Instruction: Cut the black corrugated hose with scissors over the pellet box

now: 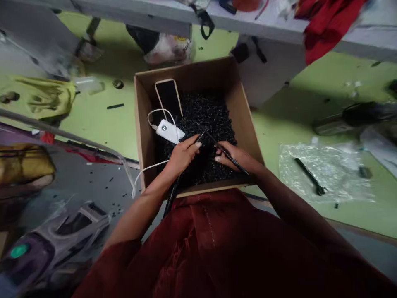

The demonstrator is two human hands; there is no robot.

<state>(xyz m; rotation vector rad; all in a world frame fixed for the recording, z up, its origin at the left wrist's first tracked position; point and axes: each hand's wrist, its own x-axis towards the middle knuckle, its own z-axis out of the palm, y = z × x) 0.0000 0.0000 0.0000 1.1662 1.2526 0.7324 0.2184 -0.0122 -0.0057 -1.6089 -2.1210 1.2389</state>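
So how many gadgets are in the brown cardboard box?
2: a dark-screened, pale-edged phone towards the far left corner, and a white rounded device just nearer. Small black pieces may hide more.

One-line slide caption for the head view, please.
Left hand with a black strip, right hand with a slim black rod, over a cardboard box of small black pieces.

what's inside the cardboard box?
In the box: a phone, a white device and a heap of small black pieces. The heap covers the bottom; the left hand and right hand hide part of it.
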